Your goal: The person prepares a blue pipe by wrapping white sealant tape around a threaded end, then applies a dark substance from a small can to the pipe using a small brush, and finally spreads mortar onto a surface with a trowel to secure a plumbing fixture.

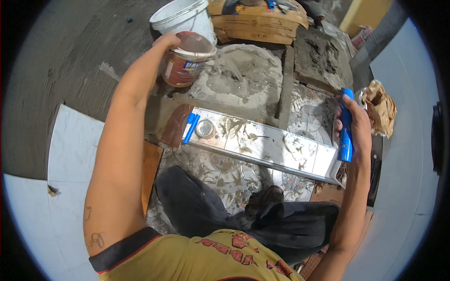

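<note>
My left hand [169, 42] is closed over the rim of a red-brown bucket [180, 71], which leans slightly to the right beside a bed of wet grey cement [243, 79]. At the right, my right hand [355, 122] is wrapped around a blue tube [346, 129], held upright; its exact kind cannot be made out. Between my arms lies a long white tile strip [262, 145] with a metal edge, smeared with cement. On its left end are a blue marker [192, 129] and a small round clear lid or jar [205, 129].
A white bucket [185, 16] stands behind the red-brown one. At the back is a cardboard box [255, 25] with tools on top. A crumpled brown paper bag [378, 107] sits beyond my right hand. White tiles [75, 145] and grey floor [56, 75] lie at the left.
</note>
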`<state>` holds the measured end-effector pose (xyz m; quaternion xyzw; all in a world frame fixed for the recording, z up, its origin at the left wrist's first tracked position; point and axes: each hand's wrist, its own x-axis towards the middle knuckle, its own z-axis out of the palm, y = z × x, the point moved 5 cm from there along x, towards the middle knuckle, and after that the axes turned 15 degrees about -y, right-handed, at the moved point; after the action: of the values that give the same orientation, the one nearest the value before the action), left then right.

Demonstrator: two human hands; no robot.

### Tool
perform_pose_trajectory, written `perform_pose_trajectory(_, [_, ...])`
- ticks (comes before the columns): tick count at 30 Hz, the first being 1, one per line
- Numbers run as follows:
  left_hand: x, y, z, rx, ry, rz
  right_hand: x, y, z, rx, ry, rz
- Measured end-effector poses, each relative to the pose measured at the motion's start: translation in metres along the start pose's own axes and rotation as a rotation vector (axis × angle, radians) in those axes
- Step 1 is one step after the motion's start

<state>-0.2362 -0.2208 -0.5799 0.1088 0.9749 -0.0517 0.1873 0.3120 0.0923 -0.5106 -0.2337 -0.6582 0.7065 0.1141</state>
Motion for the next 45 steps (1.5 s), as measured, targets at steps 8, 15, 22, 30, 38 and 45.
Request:
perform_pose_trajectory(8, [0.033,-0.126,0.067,-1.308,-0.062,-0.125,0.005,0.014,-0.013,-0.034,-0.011,0.019])
perform_pose_trajectory(15, [0.051,-0.178,0.120,-1.520,0.068,-0.215,0.005,0.017,-0.003,-0.062,0.012,0.023])
perform_pose_trajectory(22, [0.074,-0.209,0.191,-1.743,0.240,-0.361,0.014,0.023,0.015,-0.110,-0.008,0.034])
perform_pose_trajectory(30, [0.089,-0.189,0.254,-1.755,0.003,-0.356,0.026,0.037,0.023,-0.061,0.043,0.085])
perform_pose_trajectory(38, [-0.026,-0.195,0.195,-1.351,0.241,0.058,0.068,0.048,0.044,0.083,-0.030,0.110])
perform_pose_trajectory(45, [-0.180,-0.214,0.390,-2.107,-0.056,-0.359,0.118,0.073,0.095,0.280,-0.239,0.026])
